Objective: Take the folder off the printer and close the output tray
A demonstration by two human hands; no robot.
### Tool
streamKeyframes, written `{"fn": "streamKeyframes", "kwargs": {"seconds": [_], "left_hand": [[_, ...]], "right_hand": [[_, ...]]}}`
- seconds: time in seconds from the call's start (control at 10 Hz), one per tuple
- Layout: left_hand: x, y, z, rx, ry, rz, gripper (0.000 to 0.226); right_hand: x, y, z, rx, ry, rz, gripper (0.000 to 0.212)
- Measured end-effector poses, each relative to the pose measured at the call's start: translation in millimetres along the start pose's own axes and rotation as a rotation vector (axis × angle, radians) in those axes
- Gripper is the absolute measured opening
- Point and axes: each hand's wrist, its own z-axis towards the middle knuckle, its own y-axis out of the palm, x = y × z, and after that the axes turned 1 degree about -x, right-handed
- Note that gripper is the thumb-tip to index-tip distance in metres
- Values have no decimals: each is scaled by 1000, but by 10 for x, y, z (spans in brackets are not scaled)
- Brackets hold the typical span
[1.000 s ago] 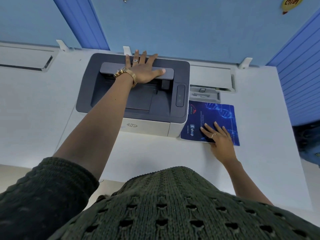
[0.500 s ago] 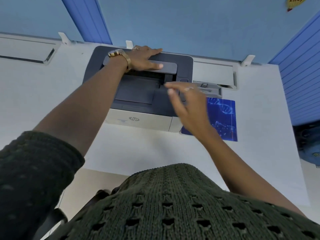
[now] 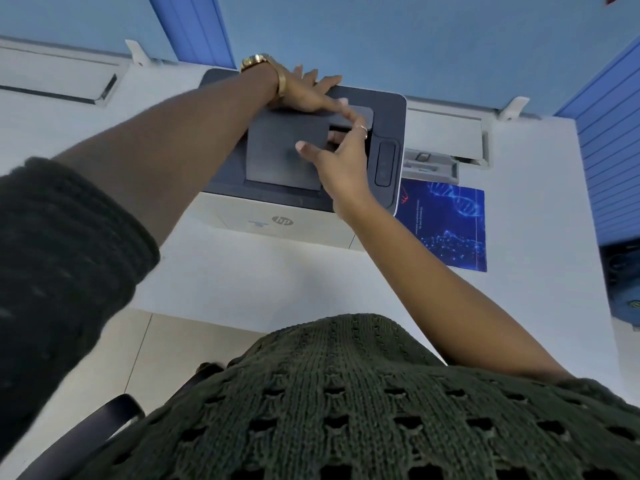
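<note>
The right hand [image 3: 341, 164] is touching the dark output tray [image 3: 284, 152] with spread fingers, the left hand [image 3: 304, 93] is lying flat on the printer [image 3: 388, 109], gripping nothing, and the blue folder [image 3: 450, 223] is lying on the desk [image 3: 242, 278] just right of the printer.

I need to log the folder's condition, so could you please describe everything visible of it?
The folder is a dark blue, glossy-looking rectangle printed with glowing DNA helices and small text. It lies flat and closed on the white desk, just right of the printer. Neither hand touches it; the right forearm hides its near-left corner.
</note>
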Motion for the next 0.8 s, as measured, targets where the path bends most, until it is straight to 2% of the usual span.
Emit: {"fn": "streamKeyframes", "kwargs": {"seconds": [0.1,0.2,0.3,0.4,0.5,0.6,0.7,0.8], "left_hand": [[66,-120,-65,-141,-51,-152,91],[130,-146,-72,-193,-65,-80,98],[43,-121,-11,-171,-36,-55,103],[-57,18,48,-17,29,58,98],[-12,255,82,187,81,93,88],[-13,403,76,353,124,149,77],[-5,417,29,369,140,141,65],[28,338,59,268,125,110,63]], "right_hand": [[97,-28,-211,-60,-186,-45,71],[332,-137,-433,-332,-470,-272,37],[472,-250,-590,-505,-628,-533,39],[402,-358,-580,-599,-567,-501,47],[290,-338,-413,-339,-587,-450,33],[261,-274,3,-5,-511,-838,42],[239,-282,366,30,-411,-1158,53],[104,-384,655,-32,-368,-1155,55]]}}
